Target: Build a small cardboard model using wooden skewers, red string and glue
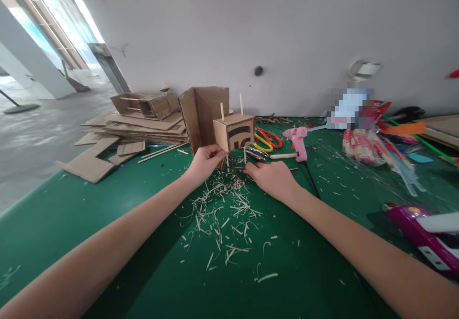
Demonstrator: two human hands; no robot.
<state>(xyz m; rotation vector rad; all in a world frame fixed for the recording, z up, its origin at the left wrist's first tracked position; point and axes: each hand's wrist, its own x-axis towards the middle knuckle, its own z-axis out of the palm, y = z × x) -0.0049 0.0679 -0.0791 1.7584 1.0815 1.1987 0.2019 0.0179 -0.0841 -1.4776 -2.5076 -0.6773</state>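
Note:
A small cardboard box [234, 133] with wooden sticks poking out above and below stands in front of a taller folded cardboard piece [211, 111]. My left hand [205, 163] is closed in a pinch at the box's lower left corner, by a lower stick [227, 160]. What lies between its fingertips is too small to make out. To the right, my right hand [270, 178] rests low near the other lower stick [245, 155], its fingers bent together over the table; whatever they hold is hidden.
Wood shavings [222, 199] litter the green table [143, 261]. Scissors [263, 139] and a pink glue gun [300, 142] lie behind my right hand. Cardboard sheets [139, 127] are stacked at left. Bagged sticks [362, 147] and a purple tool [419, 233] are at right.

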